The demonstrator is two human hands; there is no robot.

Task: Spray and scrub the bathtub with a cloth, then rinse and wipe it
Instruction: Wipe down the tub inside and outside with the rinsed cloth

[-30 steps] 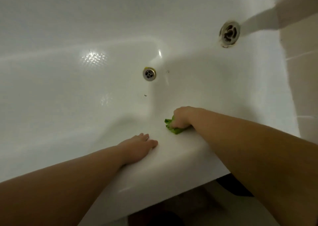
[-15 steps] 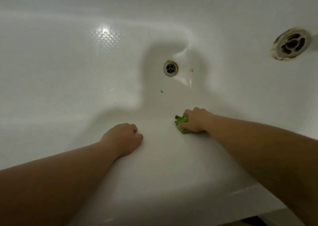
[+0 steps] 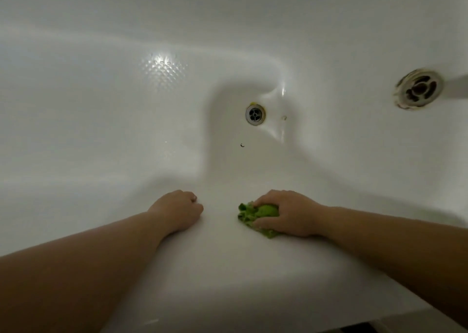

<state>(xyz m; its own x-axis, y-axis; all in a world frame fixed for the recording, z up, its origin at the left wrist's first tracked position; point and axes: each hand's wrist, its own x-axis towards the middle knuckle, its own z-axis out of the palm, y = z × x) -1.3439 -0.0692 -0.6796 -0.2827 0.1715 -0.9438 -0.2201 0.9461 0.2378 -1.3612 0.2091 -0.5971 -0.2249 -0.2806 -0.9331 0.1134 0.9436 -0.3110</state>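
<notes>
Dark strip of floor (image 3: 364, 327) below the near rim, bottom right.

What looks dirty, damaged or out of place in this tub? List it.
The overflow fitting on the right wall has dark brownish grime around its ring. The drain shows a yellow stain at its upper rim. A small dark curled speck lies on the bathtub floor below it.

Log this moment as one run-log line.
right hand: grips green cloth on bathtub edge | left hand: rests on edge | step: scrubbing

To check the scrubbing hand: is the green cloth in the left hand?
No, the right hand grips the green cloth; the left hand rests on the bathtub.
</notes>
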